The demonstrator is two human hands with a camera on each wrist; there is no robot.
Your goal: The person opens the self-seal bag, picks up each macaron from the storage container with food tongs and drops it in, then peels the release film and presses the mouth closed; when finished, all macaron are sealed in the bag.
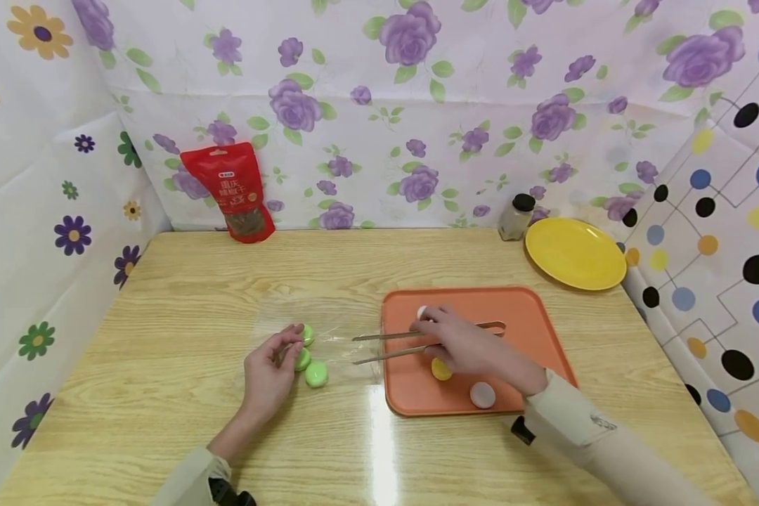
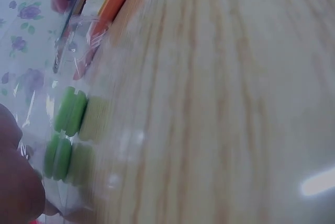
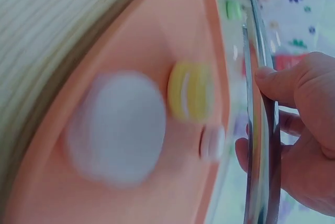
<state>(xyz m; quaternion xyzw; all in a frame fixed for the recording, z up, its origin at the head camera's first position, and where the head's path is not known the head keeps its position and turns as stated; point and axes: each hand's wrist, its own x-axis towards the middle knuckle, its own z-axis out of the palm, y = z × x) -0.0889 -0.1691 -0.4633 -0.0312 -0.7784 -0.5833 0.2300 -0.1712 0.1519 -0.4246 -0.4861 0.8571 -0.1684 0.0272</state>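
My left hand (image 1: 270, 369) is on a clear plastic bag (image 1: 348, 316) lying on the table, its thumb and fingers pinching the film beside the green macarons (image 1: 316, 374). Two of these macarons stand on edge in the left wrist view, seen through the film. Over the orange tray (image 1: 481, 302), my right hand (image 1: 458, 341) grips metal tongs (image 1: 386, 336) by their middle. The tongs' arms are spread, and their tips point left over the bag with nothing between them. A yellow macaron (image 1: 441, 370), a pale pinkish one (image 1: 483, 395) and a white one (image 3: 212, 143) sit on the tray.
At the back left a red pouch (image 1: 230, 190) leans on the flowered cloth wall. A small jar with a black lid (image 1: 516, 218) and a yellow plate (image 1: 575, 253) stand at the back right. Patterned cloth encloses the wooden table (image 1: 164, 316) on three sides.
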